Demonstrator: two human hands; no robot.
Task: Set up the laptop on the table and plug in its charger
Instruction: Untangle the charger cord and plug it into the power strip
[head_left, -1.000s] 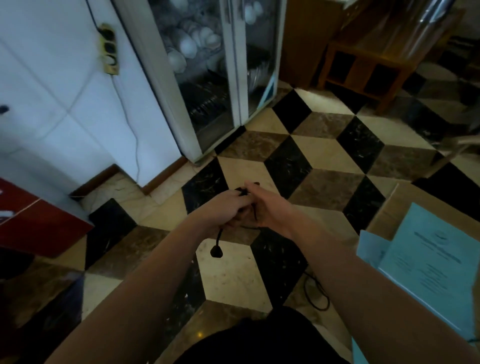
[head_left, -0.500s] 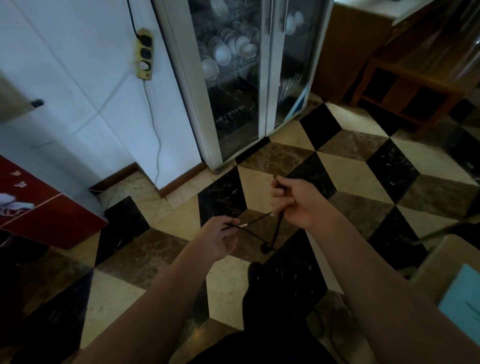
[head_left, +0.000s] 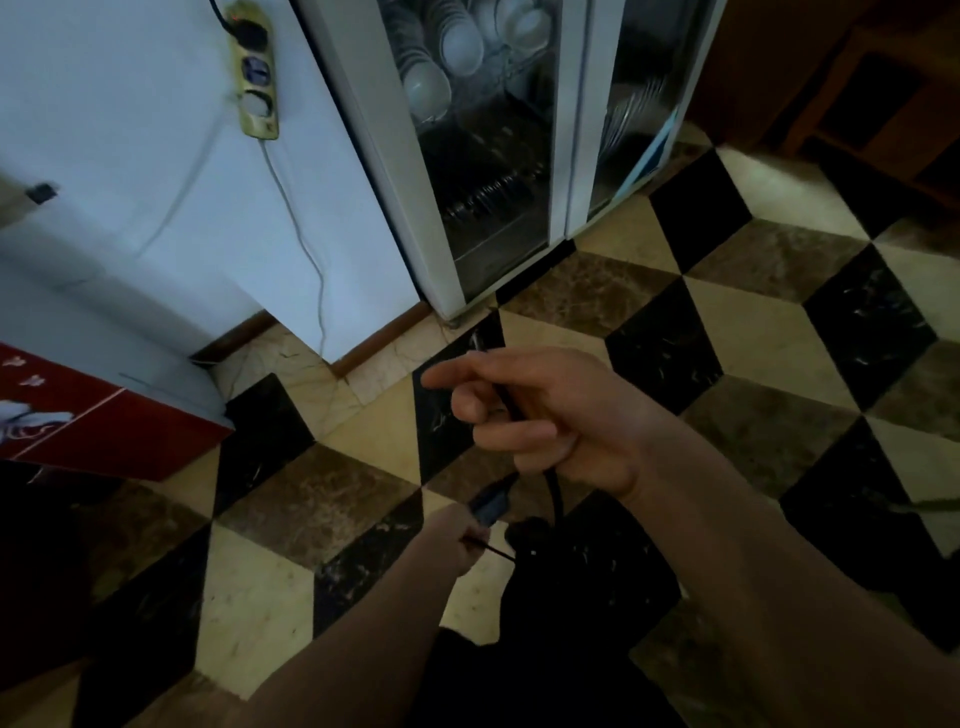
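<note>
My right hand (head_left: 550, 421) is closed around the black charger cable (head_left: 556, 491), with the forefinger stretched out to the left. The plug's metal prongs (head_left: 475, 340) stick up above that hand. Below it my left hand (head_left: 457, 543) pinches a thinner stretch of the same cable beside a dark connector (head_left: 491, 506). A yellow power strip (head_left: 254, 78) hangs on the white wall at the upper left; its top socket holds a black plug and the lower sockets look free. The laptop and the table are out of view.
A glass-door cabinet (head_left: 498, 156) full of white bowls and plates stands against the wall. A red box (head_left: 78, 421) sits at the left. Brown wooden furniture (head_left: 857, 93) is at the upper right. The floor is chequered tile (head_left: 753, 322).
My view has swung left and toward the wall, so the power strip is larger and nearer. My hands parted; the right one rose with the plug end and the left stayed low on the cable.
</note>
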